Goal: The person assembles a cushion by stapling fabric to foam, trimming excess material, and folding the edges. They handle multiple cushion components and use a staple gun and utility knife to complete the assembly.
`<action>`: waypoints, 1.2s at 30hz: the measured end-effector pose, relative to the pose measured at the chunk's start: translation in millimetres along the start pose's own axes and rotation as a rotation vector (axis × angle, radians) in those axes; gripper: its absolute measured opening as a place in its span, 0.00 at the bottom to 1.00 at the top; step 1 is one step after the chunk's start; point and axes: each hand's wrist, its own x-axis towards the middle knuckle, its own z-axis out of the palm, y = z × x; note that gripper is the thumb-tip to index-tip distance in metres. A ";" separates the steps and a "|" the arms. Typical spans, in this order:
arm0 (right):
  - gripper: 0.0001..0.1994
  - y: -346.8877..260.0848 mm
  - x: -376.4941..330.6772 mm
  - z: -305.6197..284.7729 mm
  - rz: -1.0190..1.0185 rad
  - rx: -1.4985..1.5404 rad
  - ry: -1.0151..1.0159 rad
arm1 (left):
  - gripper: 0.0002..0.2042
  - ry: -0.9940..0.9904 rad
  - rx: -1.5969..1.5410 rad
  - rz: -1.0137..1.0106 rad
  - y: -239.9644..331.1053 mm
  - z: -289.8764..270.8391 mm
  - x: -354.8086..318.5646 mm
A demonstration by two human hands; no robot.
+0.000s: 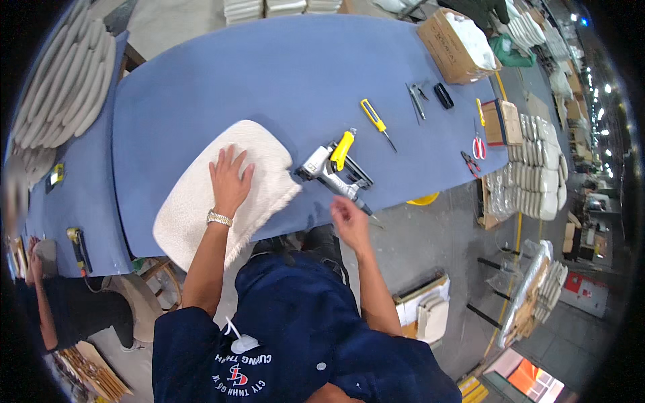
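Note:
A cream, fuzzy-covered seat pad (195,181) lies on the blue table, its ragged furry edge toward the right and front. My left hand (230,181) rests flat on it with the fingers spread. My right hand (349,221) hovers at the table's front edge, fingers loosely curled, with nothing visible in it. Just beyond it a silver and black staple gun (329,176) lies on its side, its handle end close to my fingers. On top of the staple gun sits a yellow utility knife (342,150).
On the blue table (222,74) lie a yellow screwdriver (378,123), an air blow gun (416,101), red-handled scissors (478,146) and pliers (469,163). Cardboard boxes (447,57) stand at the right. Stacked pads (70,80) rise at far left; a co-worker (80,309) is at lower left.

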 end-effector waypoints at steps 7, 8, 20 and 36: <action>0.23 0.7 93.0 -15.5 -0.083 -0.212 0.189 | 0.30 -0.034 -0.020 0.051 9.6 3.7 -13.7; 0.24 3.5 102.6 -6.7 -0.176 -0.255 0.186 | 0.32 -0.034 -0.015 0.036 23.1 3.0 -19.4; 0.26 17.4 132.3 1.5 -0.397 -0.307 0.172 | 0.43 -0.167 0.147 0.075 72.8 14.9 -30.5; 0.21 103.3 242.3 -136.4 -0.516 -0.578 0.409 | 0.19 -0.065 -0.010 0.515 37.4 12.1 40.1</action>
